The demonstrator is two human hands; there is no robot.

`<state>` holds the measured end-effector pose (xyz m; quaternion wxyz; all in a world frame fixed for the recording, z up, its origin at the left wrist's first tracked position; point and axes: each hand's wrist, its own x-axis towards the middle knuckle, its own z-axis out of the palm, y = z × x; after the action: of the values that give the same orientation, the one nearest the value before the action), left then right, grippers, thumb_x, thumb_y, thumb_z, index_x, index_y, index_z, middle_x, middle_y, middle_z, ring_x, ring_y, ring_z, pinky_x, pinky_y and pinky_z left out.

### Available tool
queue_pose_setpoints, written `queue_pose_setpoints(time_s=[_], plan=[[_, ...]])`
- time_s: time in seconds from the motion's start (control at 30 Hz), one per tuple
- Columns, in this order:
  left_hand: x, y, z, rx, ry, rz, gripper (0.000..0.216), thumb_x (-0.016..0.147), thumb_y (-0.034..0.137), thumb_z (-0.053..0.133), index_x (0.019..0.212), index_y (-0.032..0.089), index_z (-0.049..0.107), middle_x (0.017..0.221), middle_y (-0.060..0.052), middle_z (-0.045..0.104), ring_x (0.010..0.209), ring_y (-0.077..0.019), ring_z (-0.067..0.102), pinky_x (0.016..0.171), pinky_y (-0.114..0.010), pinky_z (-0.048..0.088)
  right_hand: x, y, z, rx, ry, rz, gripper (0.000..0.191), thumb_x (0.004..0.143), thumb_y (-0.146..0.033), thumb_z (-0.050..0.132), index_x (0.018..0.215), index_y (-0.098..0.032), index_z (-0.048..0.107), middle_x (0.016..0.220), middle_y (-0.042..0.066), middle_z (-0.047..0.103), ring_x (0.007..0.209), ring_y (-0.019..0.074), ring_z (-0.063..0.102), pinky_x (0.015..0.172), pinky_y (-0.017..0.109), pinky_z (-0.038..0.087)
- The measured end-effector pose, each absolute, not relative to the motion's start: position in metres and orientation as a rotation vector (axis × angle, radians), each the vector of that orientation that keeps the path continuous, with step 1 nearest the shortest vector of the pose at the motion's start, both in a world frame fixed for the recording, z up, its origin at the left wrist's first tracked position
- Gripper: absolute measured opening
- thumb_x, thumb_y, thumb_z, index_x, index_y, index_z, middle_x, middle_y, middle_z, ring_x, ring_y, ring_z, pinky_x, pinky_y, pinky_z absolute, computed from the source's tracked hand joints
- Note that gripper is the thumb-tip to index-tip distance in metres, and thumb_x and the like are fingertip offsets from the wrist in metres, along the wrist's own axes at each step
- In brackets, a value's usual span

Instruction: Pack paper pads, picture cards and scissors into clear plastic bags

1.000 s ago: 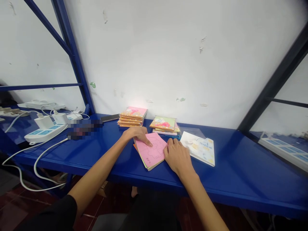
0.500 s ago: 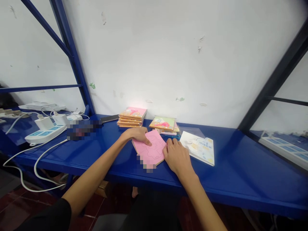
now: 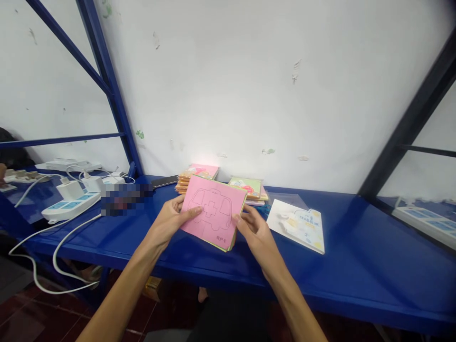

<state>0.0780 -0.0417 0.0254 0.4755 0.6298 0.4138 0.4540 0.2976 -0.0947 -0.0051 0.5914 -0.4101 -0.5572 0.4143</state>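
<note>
A stack of coloured paper sheets (image 3: 217, 206) is held up over the front of the table, tilted toward me. Its top sheet is pink with an outlined ambulance and a cross; yellow-green edges show beneath. My left hand (image 3: 171, 216) grips the left side, thumb on the front and fingers behind. At the right edge, my right hand (image 3: 256, 230) pinches the stack, thumb in front, its other fingers partly hidden behind. To the right lies a white booklet (image 3: 297, 225) with a pale printed cover, close to my right hand.
Behind the sheets stand a pile of orange-edged packets (image 3: 183, 180) and a smaller pile with a green packet (image 3: 254, 186). A power strip (image 3: 71, 205) with plugs and white cables lies at left on the blue table (image 3: 356, 266). Blue frame posts rise on both sides.
The paper stack has been lifted off the table and turned upright toward me. My right hand has gone from resting beside it to gripping its right edge.
</note>
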Motion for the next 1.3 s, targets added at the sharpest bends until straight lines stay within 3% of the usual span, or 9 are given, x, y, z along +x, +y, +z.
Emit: queue_pose_setpoints(time_s=[0.23, 0.43, 0.63, 0.73, 0.83, 0.93, 1.03, 1.17, 1.3], plan=[[0.083, -0.072, -0.001, 1.357, 0.960, 1.297, 0.065, 0.078, 0.044, 0.082, 0.133, 0.018, 0.059, 0.134, -0.013, 0.070, 0.121, -0.0320, 0.068, 0.102, -0.042, 0.054, 0.277, -0.104, 0.002, -0.789, -1.290, 1.002, 0.033, 0.093, -0.043, 0.067, 0.118, -0.022, 0.064, 0.125, 0.008, 0.072, 0.116, 0.0272, 0.068, 0.102, 0.043, 0.053], [0.084, -0.072, -0.003, 1.386, 0.962, 1.163, 0.061, 0.080, 0.048, 0.079, 0.128, 0.016, 0.062, 0.128, -0.014, 0.074, 0.116, -0.0328, 0.070, 0.102, -0.043, 0.053, 0.262, -0.103, -0.003, -0.894, -1.170, 0.922, 0.049, 0.085, -0.043, 0.075, 0.127, -0.024, 0.055, 0.124, 0.007, 0.073, 0.114, 0.0270, 0.069, 0.098, 0.040, 0.055], [0.078, -0.067, -0.004, 1.496, 0.953, 1.146, 0.056, 0.081, 0.045, 0.079, 0.126, 0.016, 0.065, 0.127, -0.013, 0.074, 0.119, -0.0349, 0.068, 0.102, -0.045, 0.053, 0.258, -0.098, -0.010, -1.015, -1.221, 0.883, 0.051, 0.084, -0.043, 0.074, 0.125, -0.024, 0.052, 0.128, 0.009, 0.071, 0.119, 0.0269, 0.067, 0.100, 0.040, 0.054], [0.077, -0.065, -0.006, 1.471, 0.937, 1.156, 0.056, 0.081, 0.046, 0.079, 0.126, 0.015, 0.065, 0.124, -0.014, 0.075, 0.115, -0.0357, 0.070, 0.099, -0.046, 0.055, 0.274, -0.102, -0.004, -1.101, -1.388, 0.906, 0.063, 0.081, -0.038, 0.076, 0.134, -0.025, 0.047, 0.133, 0.009, 0.068, 0.121, 0.0261, 0.065, 0.102, 0.041, 0.052], [0.075, -0.063, -0.007, 1.443, 0.949, 1.192, 0.055, 0.081, 0.046, 0.079, 0.124, 0.015, 0.065, 0.124, -0.014, 0.076, 0.113, -0.0348, 0.071, 0.096, -0.044, 0.057, 0.310, -0.110, 0.010, -1.276, -1.569, 0.819, 0.071, 0.076, -0.039, 0.079, 0.139, -0.026, 0.050, 0.127, 0.010, 0.069, 0.115, 0.0287, 0.067, 0.100, 0.046, 0.053], [0.073, -0.061, -0.010, 1.401, 0.960, 1.269, 0.052, 0.080, 0.045, 0.080, 0.121, 0.015, 0.066, 0.124, -0.014, 0.075, 0.114, -0.0344, 0.071, 0.094, -0.042, 0.059, 0.363, -0.116, 0.021, -1.548, -1.495, 0.428, 0.056, 0.081, -0.056, 0.071, 0.129, -0.029, 0.063, 0.126, 0.011, 0.069, 0.112, 0.0338, 0.068, 0.097, 0.050, 0.052], [0.071, -0.062, -0.012, 1.364, 0.966, 1.305, 0.052, 0.079, 0.044, 0.082, 0.120, 0.015, 0.067, 0.124, -0.013, 0.076, 0.113, -0.0345, 0.071, 0.094, -0.043, 0.059, 0.413, -0.115, 0.016, -1.926, -1.422, -0.014, 0.073, 0.081, -0.063, 0.065, 0.142, -0.024, 0.054, 0.126, 0.017, 0.068, 0.119, 0.0403, 0.063, 0.098, 0.053, 0.049], [0.071, -0.065, -0.013, 1.322, 0.931, 1.272, 0.053, 0.080, 0.043, 0.082, 0.123, 0.016, 0.067, 0.124, -0.013, 0.076, 0.112, -0.0334, 0.072, 0.096, -0.043, 0.058, 0.446, -0.109, -0.007, -2.371, -1.407, 0.061, 0.098, 0.077, -0.066, 0.067, 0.155, -0.015, 0.038, 0.118, 0.022, 0.072, 0.112, 0.0446, 0.067, 0.084, 0.052, 0.054], [0.070, -0.067, -0.011, 1.323, 0.935, 1.228, 0.057, 0.082, 0.043, 0.079, 0.130, 0.016, 0.064, 0.126, -0.014, 0.075, 0.115, -0.0334, 0.071, 0.097, -0.043, 0.058, 0.444, -0.105, -0.014, -2.422, -1.433, 0.095, 0.084, 0.081, -0.063, 0.064, 0.152, -0.022, 0.046, 0.111, 0.019, 0.074, 0.099, 0.0424, 0.072, 0.073, 0.046, 0.055]])
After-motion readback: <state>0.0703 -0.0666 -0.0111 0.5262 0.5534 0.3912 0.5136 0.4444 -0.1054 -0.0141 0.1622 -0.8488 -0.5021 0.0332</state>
